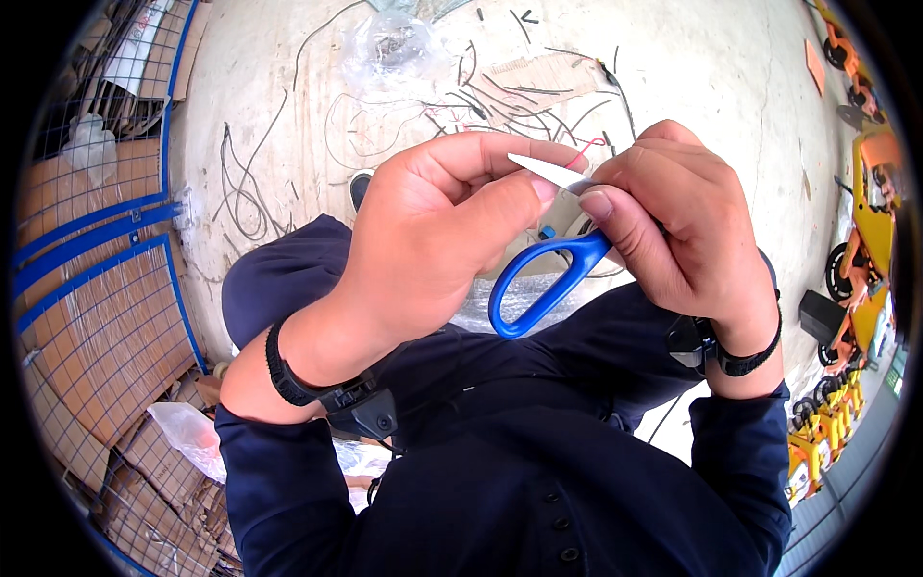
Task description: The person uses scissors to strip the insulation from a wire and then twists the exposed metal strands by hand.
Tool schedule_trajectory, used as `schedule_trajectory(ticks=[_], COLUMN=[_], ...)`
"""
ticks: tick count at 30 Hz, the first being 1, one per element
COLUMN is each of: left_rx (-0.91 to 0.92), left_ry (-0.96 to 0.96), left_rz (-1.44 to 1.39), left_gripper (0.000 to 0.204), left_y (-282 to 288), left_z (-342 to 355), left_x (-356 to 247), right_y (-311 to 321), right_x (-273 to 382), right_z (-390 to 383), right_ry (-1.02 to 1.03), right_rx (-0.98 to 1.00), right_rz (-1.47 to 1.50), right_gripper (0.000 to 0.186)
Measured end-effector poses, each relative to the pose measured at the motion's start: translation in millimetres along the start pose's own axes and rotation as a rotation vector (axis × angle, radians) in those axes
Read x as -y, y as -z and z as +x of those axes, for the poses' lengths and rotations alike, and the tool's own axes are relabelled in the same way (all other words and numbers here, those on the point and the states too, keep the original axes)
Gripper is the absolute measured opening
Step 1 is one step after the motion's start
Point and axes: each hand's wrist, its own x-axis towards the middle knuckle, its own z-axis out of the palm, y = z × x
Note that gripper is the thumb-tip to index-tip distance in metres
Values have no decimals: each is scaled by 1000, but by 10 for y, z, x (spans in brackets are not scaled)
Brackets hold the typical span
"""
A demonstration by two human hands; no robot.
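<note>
My right hand (678, 216) is closed around scissors with blue handles (567, 282), thumb and fingers pinching them where blade meets handle. The pale blade points left, toward the fingertips of my left hand (437, 221). A thin red wire (593, 143) with a small bent end sticks up beside the blade, between my two hands. My left thumb and forefinger are pinched together on the wire, though its lower part is hidden behind the blade and fingers. Both hands are held above my lap.
Several black cable pieces (567, 113) lie scattered on the concrete floor ahead, around a flat cardboard piece (543, 74). A clear plastic bag (389, 46) sits beyond. To the left stands a blue mesh cage (101, 231) with cardboard; yellow-orange wheeled machines (870, 231) line the right.
</note>
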Motion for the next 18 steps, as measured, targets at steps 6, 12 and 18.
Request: schedule_trajectory(ticks=[6,12,18], left_rx=[42,-27,3], left_ry=[8,3,56], left_rz=[-66,-21,-109], left_gripper=[23,21,24], left_y=[27,11,91], left_z=[-2,-3,-8], left_x=[8,48,-93], right_y=[3,25,189], right_x=[-1,-9,-107], right_z=[-3,5,-27], right_ry=[-11,12,-215], right_rx=[7,-17,-170], right_rz=[-29,-50,24], right_gripper=[10,11,24])
